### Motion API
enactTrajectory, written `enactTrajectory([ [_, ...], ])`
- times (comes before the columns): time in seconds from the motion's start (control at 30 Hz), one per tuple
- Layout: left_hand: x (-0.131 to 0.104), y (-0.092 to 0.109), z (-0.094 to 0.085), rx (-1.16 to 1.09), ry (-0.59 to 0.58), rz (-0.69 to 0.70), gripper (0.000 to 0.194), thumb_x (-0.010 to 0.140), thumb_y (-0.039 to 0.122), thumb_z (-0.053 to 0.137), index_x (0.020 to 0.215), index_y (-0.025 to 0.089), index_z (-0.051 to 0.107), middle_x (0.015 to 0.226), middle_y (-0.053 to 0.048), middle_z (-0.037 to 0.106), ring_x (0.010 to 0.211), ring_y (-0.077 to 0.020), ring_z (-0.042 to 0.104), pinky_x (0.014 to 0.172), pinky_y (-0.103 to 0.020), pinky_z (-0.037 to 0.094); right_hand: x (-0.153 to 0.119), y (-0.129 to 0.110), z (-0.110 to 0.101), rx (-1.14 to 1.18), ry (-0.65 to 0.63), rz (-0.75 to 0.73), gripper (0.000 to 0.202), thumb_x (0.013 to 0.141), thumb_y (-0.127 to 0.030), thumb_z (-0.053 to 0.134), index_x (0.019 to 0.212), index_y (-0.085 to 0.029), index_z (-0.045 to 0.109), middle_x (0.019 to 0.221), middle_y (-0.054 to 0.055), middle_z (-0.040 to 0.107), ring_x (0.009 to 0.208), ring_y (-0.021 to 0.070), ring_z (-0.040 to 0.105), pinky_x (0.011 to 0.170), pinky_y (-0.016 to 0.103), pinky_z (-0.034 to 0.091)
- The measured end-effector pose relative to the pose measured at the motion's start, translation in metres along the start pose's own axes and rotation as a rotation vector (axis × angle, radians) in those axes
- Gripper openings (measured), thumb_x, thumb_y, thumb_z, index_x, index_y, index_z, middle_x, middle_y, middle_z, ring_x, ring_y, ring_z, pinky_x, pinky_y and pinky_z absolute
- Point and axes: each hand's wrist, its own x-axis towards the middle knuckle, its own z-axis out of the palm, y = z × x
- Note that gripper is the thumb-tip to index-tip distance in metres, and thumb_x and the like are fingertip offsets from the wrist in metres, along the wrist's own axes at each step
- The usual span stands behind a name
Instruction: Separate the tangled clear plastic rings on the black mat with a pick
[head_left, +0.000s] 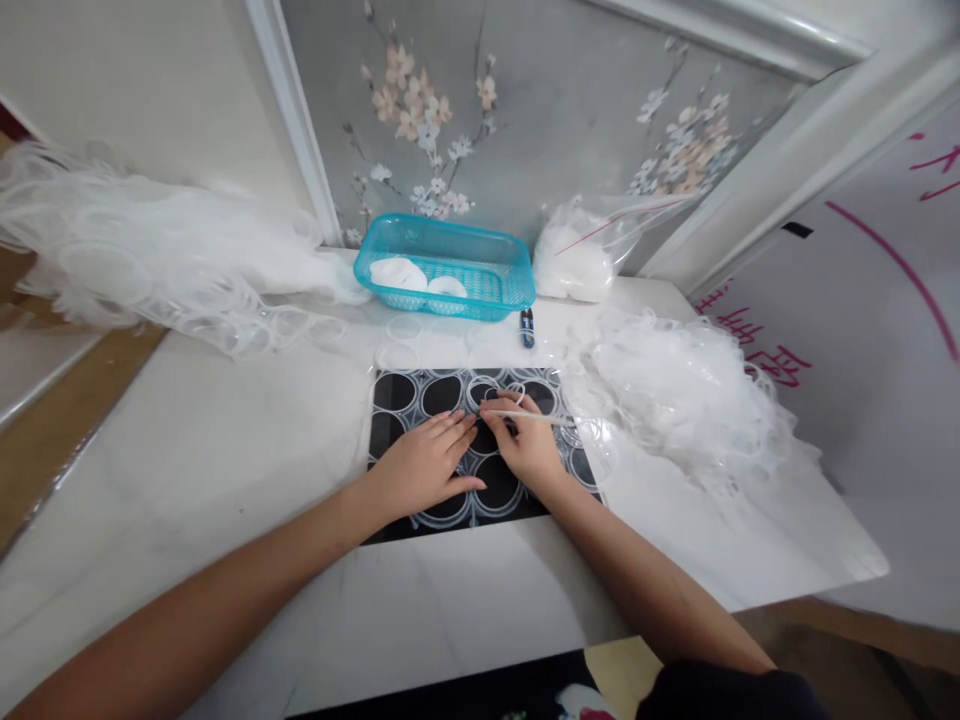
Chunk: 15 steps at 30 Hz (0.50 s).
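A black sheet (385, 520) patterned with pale rings lies on the white table under both hands. My left hand (427, 462) rests flat on its left half, fingers stretched out and thumb apart. My right hand (529, 445) is closed around a thin whitish stick-like tool (551, 418), whose tip points left, close to my left fingertips. I cannot make out what kind of tool it is. A white ring-like strip (517, 390) shows just above my right fingers. What lies right under the fingertips is hidden.
Behind the sheet stands a blue plastic basket (450, 238) holding white round pieces. Beside it are a stuffed clear bag (576, 265) and a small dark blue object (527, 328). Heaps of translucent ring-like pieces lie left (172, 250) and right (690, 390) on the table (300, 400).
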Motion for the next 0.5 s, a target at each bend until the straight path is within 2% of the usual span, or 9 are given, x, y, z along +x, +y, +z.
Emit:
enactTrajectory([
  [0.1, 0.002, -0.002, -0.004, -0.027, -0.033, -0.002, 0.076, 0.09, 0.068, 0.042, 0.134, 0.007, 0.051, 0.137, -0.023, 0.054, 0.131, -0.0332, 0.049, 0.11, -0.049, 0.038, -0.01, -0.002, 0.006, -0.208, -0.058, -0.138, 0.024, 0.094, -0.02, 0.047, 0.104, -0.025, 0.069, 0.104, 0.006, 0.074, 0.117, 0.0284, 0.057, 0.098, 0.046, 0.043],
  [0.2, 0.005, -0.003, -0.008, -0.019, -0.085, 0.0, 0.076, 0.086, 0.068, 0.051, 0.132, 0.008, 0.054, 0.136, -0.02, 0.057, 0.13, -0.0315, 0.051, 0.112, -0.046, 0.036, 0.002, 0.002, 0.002, -0.313, -0.08, -0.233, 0.022, 0.088, -0.017, 0.055, 0.104, -0.024, 0.069, 0.094, 0.007, 0.075, 0.109, 0.0296, 0.058, 0.094, 0.046, 0.042],
  [0.27, 0.006, -0.002, -0.011, -0.021, -0.109, -0.021, 0.074, 0.085, 0.068, 0.053, 0.129, 0.009, 0.057, 0.136, -0.019, 0.056, 0.13, -0.0305, 0.051, 0.112, -0.045, 0.037, 0.03, 0.008, -0.015, -0.292, 0.045, -0.205, 0.017, 0.087, -0.019, 0.056, 0.095, -0.023, 0.071, 0.082, 0.008, 0.073, 0.097, 0.0278, 0.061, 0.086, 0.043, 0.045],
  [0.3, 0.006, -0.001, -0.013, -0.026, -0.116, -0.037, 0.073, 0.085, 0.068, 0.053, 0.128, 0.009, 0.059, 0.137, -0.019, 0.056, 0.13, -0.0299, 0.051, 0.112, -0.045, 0.037, 0.047, 0.012, -0.028, -0.257, 0.184, -0.136, 0.017, 0.088, -0.021, 0.054, 0.089, -0.022, 0.071, 0.077, 0.007, 0.071, 0.088, 0.0249, 0.062, 0.081, 0.039, 0.047],
  [0.33, 0.006, -0.001, -0.015, -0.032, -0.118, -0.055, 0.071, 0.085, 0.067, 0.053, 0.127, 0.01, 0.06, 0.138, -0.018, 0.055, 0.13, -0.0293, 0.051, 0.112, -0.044, 0.038, 0.065, 0.015, -0.044, -0.255, 0.317, -0.076, 0.025, 0.092, -0.022, 0.046, 0.088, -0.019, 0.07, 0.078, 0.009, 0.07, 0.084, 0.0243, 0.061, 0.079, 0.039, 0.047],
  [0.4, 0.007, 0.0, -0.019, -0.049, -0.117, -0.075, 0.068, 0.086, 0.067, 0.052, 0.126, 0.012, 0.061, 0.138, -0.016, 0.055, 0.131, -0.0285, 0.051, 0.112, -0.044, 0.038, 0.091, 0.018, -0.076, -0.237, 0.528, 0.011, 0.042, 0.099, -0.024, 0.027, 0.099, -0.015, 0.068, 0.092, 0.013, 0.07, 0.088, 0.0239, 0.062, 0.077, 0.039, 0.048],
  [0.43, 0.007, 0.0, -0.022, -0.056, -0.113, -0.077, 0.067, 0.087, 0.067, 0.051, 0.125, 0.013, 0.062, 0.137, -0.016, 0.056, 0.13, -0.0285, 0.052, 0.111, -0.045, 0.039, 0.096, 0.018, -0.089, -0.171, 0.672, 0.035, 0.038, 0.099, -0.028, 0.032, 0.098, -0.015, 0.068, 0.095, 0.012, 0.07, 0.09, 0.0232, 0.063, 0.076, 0.038, 0.049],
  [0.5, 0.009, 0.0, -0.028, -0.073, -0.089, -0.077, 0.064, 0.09, 0.066, 0.047, 0.123, 0.013, 0.063, 0.133, -0.016, 0.06, 0.126, -0.0286, 0.056, 0.108, -0.046, 0.042, 0.088, 0.014, -0.103, -0.067, 0.704, 0.017, 0.031, 0.096, -0.031, 0.042, 0.092, -0.017, 0.069, 0.098, 0.009, 0.071, 0.094, 0.0228, 0.065, 0.081, 0.038, 0.05],
])
